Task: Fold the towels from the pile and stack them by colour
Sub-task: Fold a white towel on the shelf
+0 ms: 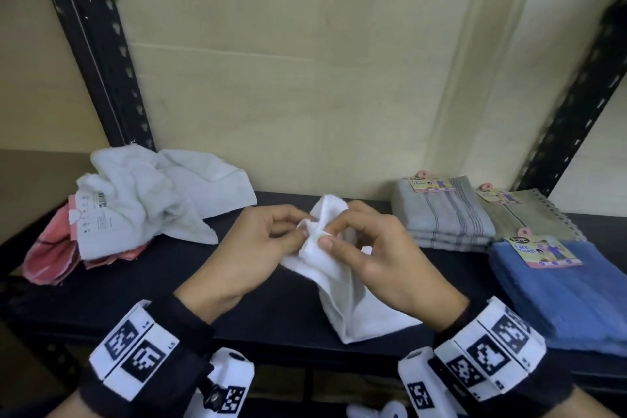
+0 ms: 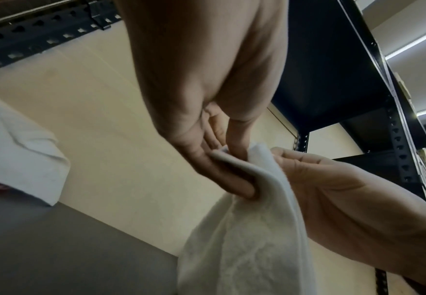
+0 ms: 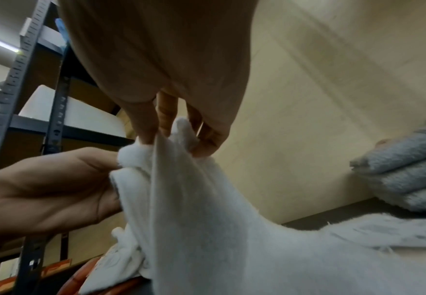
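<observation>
A white towel (image 1: 342,285) hangs bunched over the dark shelf (image 1: 152,282), its lower part resting on the surface. My left hand (image 1: 298,231) pinches its upper edge from the left, and my right hand (image 1: 330,231) pinches the same bunched edge from the right, the two hands almost touching. In the left wrist view the white towel (image 2: 247,239) drapes down from my left hand (image 2: 232,171). The right wrist view shows my right hand (image 3: 179,139) holding the towel (image 3: 206,229) by its top. The unfolded pile (image 1: 142,200) of white towels lies at the back left over a pink towel (image 1: 54,251).
Folded stacks sit on the right: grey striped towels (image 1: 448,214), a beige towel (image 1: 529,214) and blue towels (image 1: 573,295), each with a paper label. Black slotted shelf posts (image 1: 101,44) stand at both back corners against a pale wooden back panel (image 1: 305,78).
</observation>
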